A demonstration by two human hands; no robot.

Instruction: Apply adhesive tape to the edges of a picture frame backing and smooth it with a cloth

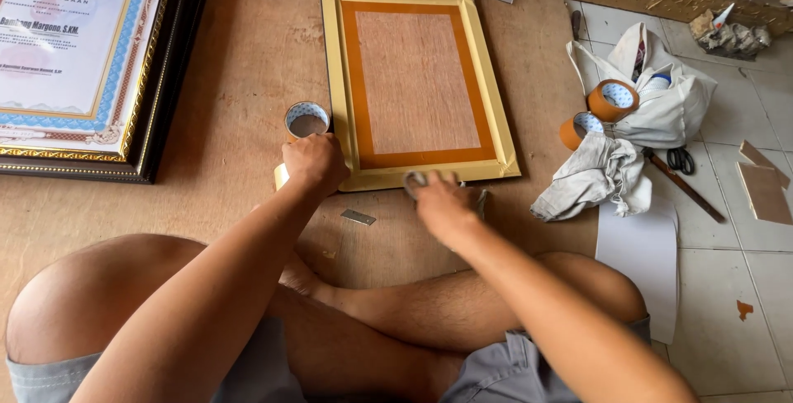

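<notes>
Your left hand grips a roll of brown tape at centre left of the frame, fingers clenched around it, roll standing just beside the left edge of the gold picture frame. Your right hand sits at the frame's bottom edge, fingers closed on what looks like scissors, mostly hidden. The frame lies face down on the board floor, upper centre, long axis running from the bottom of the picture toward the top, tilted slightly right at the near end. Judgement: keep the tape taut and low, cut flush at the corner, press the strip flat along the backing edge before letting go.
</notes>
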